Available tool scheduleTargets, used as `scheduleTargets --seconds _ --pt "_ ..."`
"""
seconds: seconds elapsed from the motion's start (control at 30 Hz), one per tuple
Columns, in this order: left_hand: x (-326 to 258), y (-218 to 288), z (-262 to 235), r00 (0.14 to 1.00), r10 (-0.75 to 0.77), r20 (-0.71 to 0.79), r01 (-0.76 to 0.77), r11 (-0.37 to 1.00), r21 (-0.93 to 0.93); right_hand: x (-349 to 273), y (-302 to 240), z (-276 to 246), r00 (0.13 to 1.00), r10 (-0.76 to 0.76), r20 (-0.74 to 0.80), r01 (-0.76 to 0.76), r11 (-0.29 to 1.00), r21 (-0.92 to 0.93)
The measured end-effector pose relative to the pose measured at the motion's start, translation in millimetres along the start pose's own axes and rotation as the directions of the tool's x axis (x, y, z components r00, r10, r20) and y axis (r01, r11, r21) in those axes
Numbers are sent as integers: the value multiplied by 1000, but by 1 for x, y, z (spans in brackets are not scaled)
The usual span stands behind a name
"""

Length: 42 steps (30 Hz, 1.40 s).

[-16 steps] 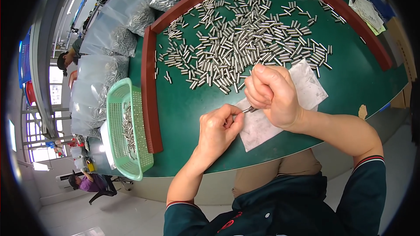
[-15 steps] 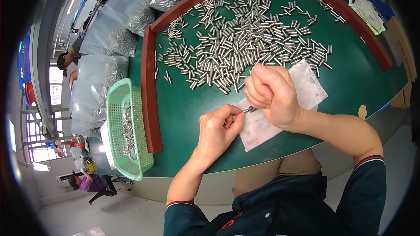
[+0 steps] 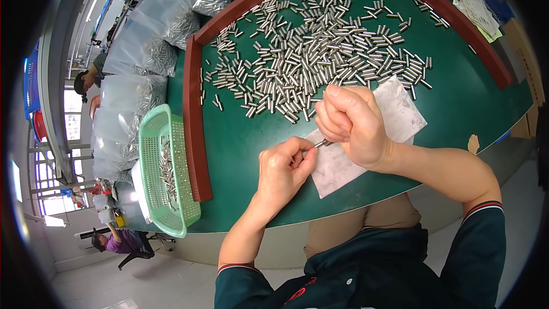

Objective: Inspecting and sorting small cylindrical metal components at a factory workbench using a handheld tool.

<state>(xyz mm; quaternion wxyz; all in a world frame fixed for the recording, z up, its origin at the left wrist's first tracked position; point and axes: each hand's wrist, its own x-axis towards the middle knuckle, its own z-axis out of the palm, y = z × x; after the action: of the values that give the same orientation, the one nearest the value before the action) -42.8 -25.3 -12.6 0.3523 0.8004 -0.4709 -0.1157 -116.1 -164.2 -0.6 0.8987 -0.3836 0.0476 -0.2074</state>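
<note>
- One slim silver metal rod [image 3: 322, 143]: pinched by left hand [image 3: 279, 169].
- Right hand [image 3: 355, 129], at left's two o'clock: curled, hold unclear.
- Apparent step: handling; next move needs steady pinch.

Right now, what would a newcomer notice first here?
The big spread of shiny metal pins across the green table, inside a red-brown border. Then, in front of it, a small metal piece between the left hand's fingertips and the curled right hand, over a whitish sheet. At far left, a light-green basket holds more pins.
</note>
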Motion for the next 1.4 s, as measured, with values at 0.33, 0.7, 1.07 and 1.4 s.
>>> scheduleTargets --seconds 0.33,0.7,1.07,1.4 --pt "0 0 -2 1000 -12 19 13 999 -39 -5 6 2 999 -48 24 50 996 -75" --pt "5 5 -4 999 10 50 -8 999 -45 -6 10 4 987 -121 107 148 945 -293" --pt "9 -23 -31 875 -201 441 437 -67 -897 -2 4 3 1000 -15 18 17 996 -82" --pt "10 -25 -36 853 -312 419 441 0 -897 2 3 2 999 41 26 -40 999 -32"
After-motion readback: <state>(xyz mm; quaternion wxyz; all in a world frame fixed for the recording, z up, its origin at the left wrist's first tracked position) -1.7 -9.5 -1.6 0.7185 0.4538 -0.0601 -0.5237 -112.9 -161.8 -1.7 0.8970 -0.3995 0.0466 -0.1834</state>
